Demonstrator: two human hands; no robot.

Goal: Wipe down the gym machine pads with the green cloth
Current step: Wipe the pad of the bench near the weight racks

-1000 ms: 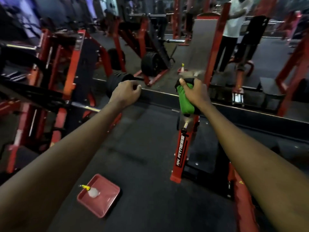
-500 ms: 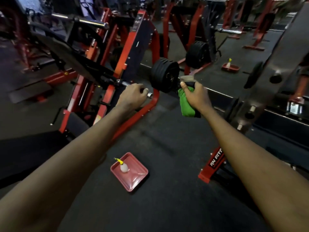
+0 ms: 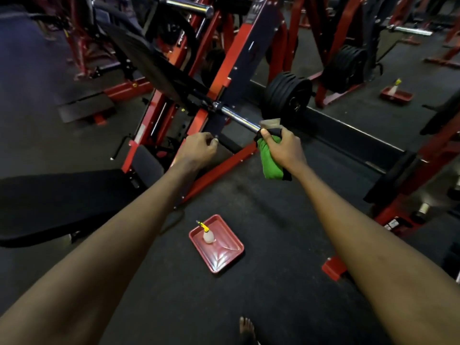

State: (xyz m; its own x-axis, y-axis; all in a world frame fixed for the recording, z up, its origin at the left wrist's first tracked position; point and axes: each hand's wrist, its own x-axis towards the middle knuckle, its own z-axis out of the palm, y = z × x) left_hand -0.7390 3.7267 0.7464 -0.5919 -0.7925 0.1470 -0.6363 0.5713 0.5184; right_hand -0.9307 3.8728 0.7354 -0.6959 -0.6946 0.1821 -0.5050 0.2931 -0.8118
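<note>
My right hand is closed around a bunched green cloth, with a bit of black and tan fabric showing above the fingers. It hovers just off the end of a chrome bar on a red gym machine. My left hand is loosely curled with nothing in it, near the machine's red frame. A long black bench pad lies at the left, below my left forearm. A second black pad slopes up behind it.
A red tray with a small spray bottle sits on the black rubber floor between my arms. Black weight plates hang on the bar. More red machines stand behind and right. My bare foot shows at the bottom edge.
My view has swung left and down, bringing the bench pad and the tray closer. Both hands kept their pose, the right still gripping the cloth.
</note>
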